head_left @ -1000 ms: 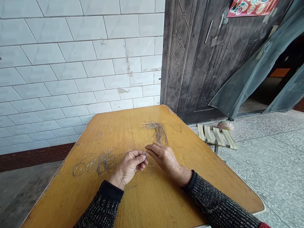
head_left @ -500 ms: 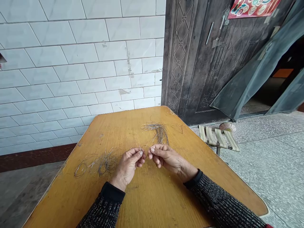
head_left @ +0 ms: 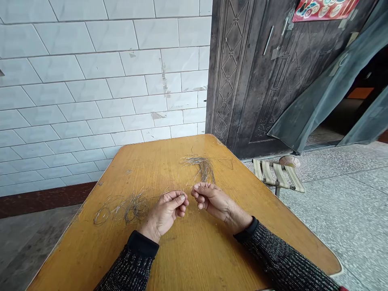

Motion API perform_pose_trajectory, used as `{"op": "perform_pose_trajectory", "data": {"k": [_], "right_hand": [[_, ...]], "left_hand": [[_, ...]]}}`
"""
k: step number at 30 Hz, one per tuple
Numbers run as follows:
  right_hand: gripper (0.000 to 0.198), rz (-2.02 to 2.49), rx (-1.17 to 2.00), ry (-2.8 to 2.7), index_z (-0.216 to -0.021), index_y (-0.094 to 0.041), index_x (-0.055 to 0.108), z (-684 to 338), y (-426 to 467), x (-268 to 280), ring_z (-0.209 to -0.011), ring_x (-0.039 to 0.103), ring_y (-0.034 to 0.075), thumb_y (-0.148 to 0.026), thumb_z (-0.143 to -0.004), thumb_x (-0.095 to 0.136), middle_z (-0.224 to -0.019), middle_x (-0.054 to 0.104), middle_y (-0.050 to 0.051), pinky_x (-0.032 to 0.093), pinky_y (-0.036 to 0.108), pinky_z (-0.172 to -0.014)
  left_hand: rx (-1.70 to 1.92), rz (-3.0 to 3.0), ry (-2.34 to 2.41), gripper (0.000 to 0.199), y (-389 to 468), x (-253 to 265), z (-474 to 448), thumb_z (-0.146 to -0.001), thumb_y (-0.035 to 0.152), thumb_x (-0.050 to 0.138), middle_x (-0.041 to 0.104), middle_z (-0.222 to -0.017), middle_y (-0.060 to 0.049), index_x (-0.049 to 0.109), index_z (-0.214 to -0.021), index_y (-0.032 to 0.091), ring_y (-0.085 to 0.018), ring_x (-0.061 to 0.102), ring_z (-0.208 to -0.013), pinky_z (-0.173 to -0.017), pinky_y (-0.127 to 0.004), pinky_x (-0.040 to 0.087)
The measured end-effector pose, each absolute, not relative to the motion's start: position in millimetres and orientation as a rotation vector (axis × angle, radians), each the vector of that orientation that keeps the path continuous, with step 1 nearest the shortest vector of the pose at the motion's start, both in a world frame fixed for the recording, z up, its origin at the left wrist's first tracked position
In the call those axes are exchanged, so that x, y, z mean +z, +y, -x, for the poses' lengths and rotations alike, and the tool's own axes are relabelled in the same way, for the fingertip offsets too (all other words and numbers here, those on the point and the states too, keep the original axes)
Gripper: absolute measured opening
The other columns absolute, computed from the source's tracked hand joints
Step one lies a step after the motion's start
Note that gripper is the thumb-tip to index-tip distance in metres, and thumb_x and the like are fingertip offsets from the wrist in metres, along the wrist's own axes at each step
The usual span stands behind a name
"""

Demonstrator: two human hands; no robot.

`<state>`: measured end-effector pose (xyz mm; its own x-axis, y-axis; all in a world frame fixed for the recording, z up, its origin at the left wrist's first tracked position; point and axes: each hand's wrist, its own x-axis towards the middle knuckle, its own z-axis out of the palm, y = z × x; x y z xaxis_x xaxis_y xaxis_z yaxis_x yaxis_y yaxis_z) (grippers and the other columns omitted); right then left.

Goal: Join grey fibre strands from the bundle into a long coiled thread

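Observation:
Over the middle of the wooden table [head_left: 194, 250], my left hand [head_left: 169, 210] pinches a thin wire [head_left: 183, 188] between thumb and forefinger. Close by on its right, my right hand [head_left: 214, 202] has thumb and forefinger pressed together at the wire's other side; a fine strand seems to run between the two hands. Left of my left hand lie loose coiled wires [head_left: 135, 208] in loops. Just beyond my right hand sits a bundle of bent thin wires [head_left: 204, 167], partly hidden by that hand.
A white tiled wall [head_left: 100, 72] stands behind the table, with a dark carved door [head_left: 239, 89] to its right. On the floor at right is a folding stool [head_left: 279, 174] with striped straps. A grey-green curtain [head_left: 321, 97] hangs in the doorway.
My hands have drawn slightly apart, the right fingers curling a little more. The wire in my left fingers has shifted slightly. Both wire piles lie as before.

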<state>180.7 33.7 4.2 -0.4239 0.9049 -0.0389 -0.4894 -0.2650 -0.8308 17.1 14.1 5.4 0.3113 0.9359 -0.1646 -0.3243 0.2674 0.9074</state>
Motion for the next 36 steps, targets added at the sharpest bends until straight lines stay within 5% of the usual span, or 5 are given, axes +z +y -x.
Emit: {"op": "perform_pose_trajectory", "data": {"k": [6,16,25,36], "right_hand": [[0.035,0.766,1.591,-1.199,-0.090,-0.016,0.059,-181,33,6,-0.037,0.039,0.003,-0.038,-0.065,0.070,-0.052,0.050,-0.008,0.037,0.015,-0.036],[0.030,0.871,1.242,-1.707,-0.084,-0.014,0.061,-182,34,0,-0.040,0.038,0.005,-0.042,-0.079,0.051,-0.053,0.049,-0.004,0.030,0.017,-0.038],[0.026,1.031,0.327,-2.188,-0.078,-0.017,0.063,-186,27,6,-0.055,0.053,0.010,-0.025,-0.088,0.039,-0.063,0.062,0.002,0.033,0.020,-0.054],[0.021,1.235,0.276,-1.842,-0.086,-0.019,0.058,-180,29,-3,-0.058,0.058,0.013,-0.027,-0.087,0.039,-0.067,0.063,0.002,0.037,0.021,-0.055]], "left_hand": [[0.975,-0.935,0.876,0.023,16,1,-13,-0.063,0.027,0.074,0.062,-0.069,-0.002,0.064,-0.077,0.012,-0.006,0.052,-0.054,-0.047,-0.018,0.034],[0.926,-1.002,0.889,0.025,12,4,-18,-0.067,0.034,0.070,0.064,-0.067,-0.003,0.061,-0.077,0.013,-0.011,0.059,-0.059,-0.053,-0.022,0.042],[0.977,-1.130,1.026,0.024,11,5,-19,-0.072,0.037,0.063,0.066,-0.069,-0.006,0.058,-0.076,0.014,-0.015,0.064,-0.059,-0.049,-0.022,0.044],[1.121,-0.730,0.806,0.019,12,3,-28,-0.065,0.021,0.073,0.067,-0.079,-0.006,0.061,-0.078,0.012,-0.011,0.062,-0.070,-0.063,-0.020,0.047]]}}
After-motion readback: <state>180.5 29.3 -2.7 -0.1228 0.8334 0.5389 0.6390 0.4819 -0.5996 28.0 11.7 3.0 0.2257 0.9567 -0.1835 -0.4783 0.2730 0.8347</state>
